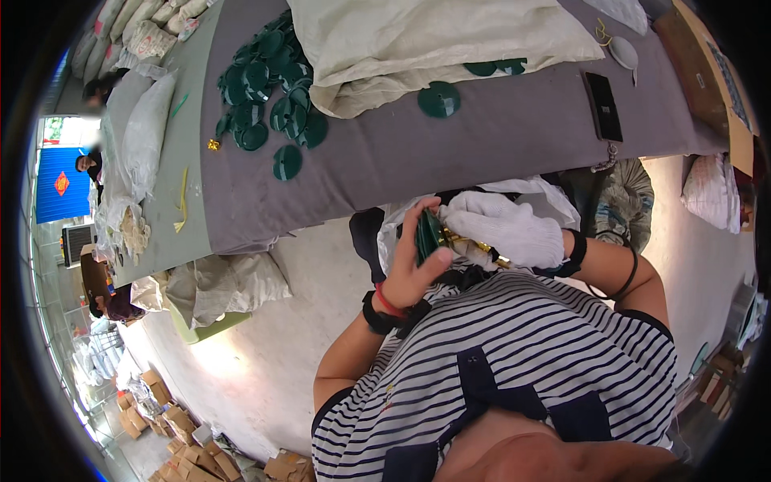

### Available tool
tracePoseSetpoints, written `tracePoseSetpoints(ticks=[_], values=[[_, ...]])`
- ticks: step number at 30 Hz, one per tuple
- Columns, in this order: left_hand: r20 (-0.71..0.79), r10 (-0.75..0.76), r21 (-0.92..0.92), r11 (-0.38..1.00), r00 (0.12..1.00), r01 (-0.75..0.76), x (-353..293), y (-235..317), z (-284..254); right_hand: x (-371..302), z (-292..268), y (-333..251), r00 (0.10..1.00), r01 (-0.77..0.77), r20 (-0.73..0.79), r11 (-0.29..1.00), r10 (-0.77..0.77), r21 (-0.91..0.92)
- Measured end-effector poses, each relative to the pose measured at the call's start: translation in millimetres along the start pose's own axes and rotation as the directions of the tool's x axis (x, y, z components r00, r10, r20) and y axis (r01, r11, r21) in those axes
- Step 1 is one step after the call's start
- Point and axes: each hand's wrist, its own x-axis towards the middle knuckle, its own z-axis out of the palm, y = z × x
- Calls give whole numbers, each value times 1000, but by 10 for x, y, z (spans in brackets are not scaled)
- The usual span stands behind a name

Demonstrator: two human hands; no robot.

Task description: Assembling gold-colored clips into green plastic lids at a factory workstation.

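My left hand (pixel 407 269), bare with a red band at the wrist, is closed around a small stack of dark green plastic discs (pixel 428 237) just off the table's near edge. Against the stack, my right hand (pixel 514 229) wears a white knitted glove, its fingers curled over a shiny gold-coloured strip (pixel 459 240). The glove hides most of that strip. On the table lies a heap of the same green discs (pixel 265 76), and a single disc (pixel 439 100) sits nearer the middle.
A cream cloth sack (pixel 434 40) covers part of the grey-covered table (pixel 353 173). A phone (pixel 602 106) lies at the right, with a cardboard box (pixel 707 72) beyond it. White bags (pixel 140 128) rest on the left section. Cardboard boxes (pixel 189 462) stand on the floor.
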Motion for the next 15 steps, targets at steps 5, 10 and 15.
tracePoseSetpoints(ticks=[5, 10, 15], values=[[245, -299, -448, 809, 922, 382, 103, 127, -152, -80, -43, 54, 816, 431, 240, 276, -526, -859], [331, -416, -437, 728, 847, 528, 86, 181, -100, -110, -117, 124, 758, 297, 461, -386, -461, -874], [283, -374, -335, 824, 883, 456, 63, 174, -41, -71, -125, 305, 848, 310, 301, -51, -436, -949]])
